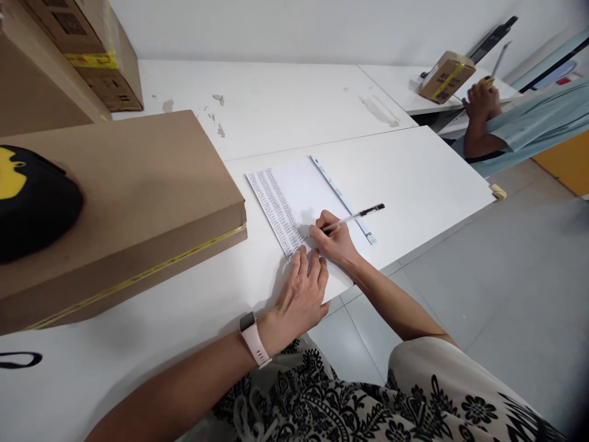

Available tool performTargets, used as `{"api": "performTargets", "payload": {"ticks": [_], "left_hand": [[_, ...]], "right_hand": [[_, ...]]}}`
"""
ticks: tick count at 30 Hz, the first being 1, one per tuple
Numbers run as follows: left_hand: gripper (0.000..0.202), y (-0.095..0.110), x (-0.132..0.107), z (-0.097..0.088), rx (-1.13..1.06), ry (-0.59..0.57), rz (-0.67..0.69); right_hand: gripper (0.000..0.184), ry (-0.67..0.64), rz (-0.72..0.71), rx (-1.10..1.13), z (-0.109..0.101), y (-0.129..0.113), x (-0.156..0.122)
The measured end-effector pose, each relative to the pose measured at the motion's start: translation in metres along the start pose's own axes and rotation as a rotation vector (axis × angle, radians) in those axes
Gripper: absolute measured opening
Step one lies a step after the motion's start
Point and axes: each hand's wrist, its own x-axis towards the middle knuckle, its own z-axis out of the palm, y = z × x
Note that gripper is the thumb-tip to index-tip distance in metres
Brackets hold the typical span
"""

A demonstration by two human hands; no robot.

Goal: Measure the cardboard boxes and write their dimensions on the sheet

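Note:
A white sheet of paper (294,196) with dense printed columns lies on the white table (414,178). My right hand (334,236) is closed round a pen (354,217), whose tip touches the sheet near the printed columns. My left hand (301,294) lies flat on the sheet's near corner, fingers stretched out, with a pink-strapped watch (253,337) on the wrist. A thin white ruler or strip (343,199) lies along the sheet's right edge.
A long flat cardboard box (138,202) lies at the left with a black and yellow object (27,196) on it. More boxes (92,49) stand at the back left. At the far right another person's arm (478,116) rests by a small box (446,77).

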Motion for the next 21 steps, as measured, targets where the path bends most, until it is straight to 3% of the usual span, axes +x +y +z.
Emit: {"api": "performTargets", "payload": {"ticks": [3,8,12,16,21], "left_hand": [[0.086,0.0,0.0,-0.001,-0.01,0.003,-0.001],[0.082,-0.001,-0.005,0.001,0.026,0.06,0.003],[0.078,-0.002,-0.012,0.006,0.067,0.135,0.0],[0.057,-0.003,-0.015,0.004,0.105,0.216,0.092],[0.042,-0.005,-0.017,-0.003,0.112,0.221,0.181]], "right_hand": [[0.032,0.073,-0.039,0.001,0.0,0.001,0.002],[0.006,0.119,-0.239,-0.2,-0.01,0.001,0.007],[0.027,0.037,-0.318,-0.421,-0.02,0.003,0.007],[0.028,0.062,-0.309,-0.512,-0.024,0.012,0.008],[0.036,0.035,-0.32,-0.629,-0.028,0.028,0.015]]}}
